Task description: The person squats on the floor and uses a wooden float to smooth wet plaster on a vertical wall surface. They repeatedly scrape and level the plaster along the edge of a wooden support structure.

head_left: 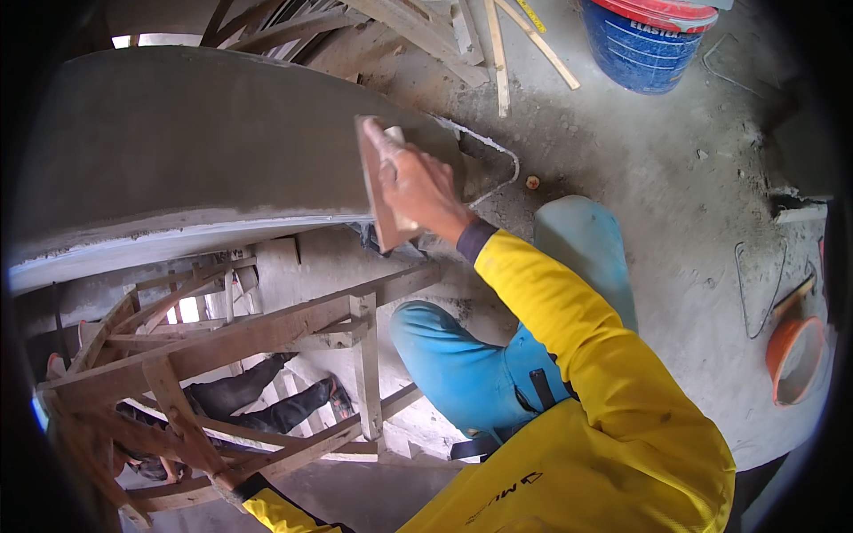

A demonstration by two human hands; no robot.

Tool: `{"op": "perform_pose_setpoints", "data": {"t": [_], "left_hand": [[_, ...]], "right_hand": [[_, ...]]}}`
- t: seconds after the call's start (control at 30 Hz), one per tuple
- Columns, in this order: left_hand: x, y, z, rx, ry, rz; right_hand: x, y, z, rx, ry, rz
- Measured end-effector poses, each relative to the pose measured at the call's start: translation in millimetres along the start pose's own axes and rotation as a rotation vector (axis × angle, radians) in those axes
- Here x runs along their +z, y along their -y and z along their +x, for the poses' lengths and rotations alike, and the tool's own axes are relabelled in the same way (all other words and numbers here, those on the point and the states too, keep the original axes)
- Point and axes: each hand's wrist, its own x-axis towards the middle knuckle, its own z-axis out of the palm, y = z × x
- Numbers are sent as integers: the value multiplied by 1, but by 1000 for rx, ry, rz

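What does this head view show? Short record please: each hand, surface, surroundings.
Right hand: gripping a reddish-brown float
Surface: smooth, grey, curved slab
Left hand: at the wooden frame; grip unclear
Upper right: blue bucket, red rim
Far right: orange container
Other person: dark-trousered legs beyond the frame

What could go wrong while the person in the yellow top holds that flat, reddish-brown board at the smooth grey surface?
The right hand holds the flat, reddish-brown rectangular float at the broad, smooth grey surface; its edge might scrape a groove there. The float also reaches past the surface's edge, so crumbs could drop off. Someone's dark-trousered legs show through the brown wooden frame, so crumbs might land on them.
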Motion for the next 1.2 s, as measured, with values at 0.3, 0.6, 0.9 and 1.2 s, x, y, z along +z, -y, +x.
{"op": "perform_pose_setpoints", "data": {"t": [0.3, 0.6, 0.9, 1.2], "left_hand": [[-26, -48, -16, -145, 125, 13], [-15, -44, -9, -101, 112, -79], [-26, -63, -11, -102, 91, -109], [-22, -54, -22, -18, -79, -75]], "right_hand": [[0, 40, -23, -140, 54, 82], [9, -24, -42, 314, 90, 98], [9, -60, -13, 235, -90, 92], [5, -35, 1, 274, 26, 62]]}}
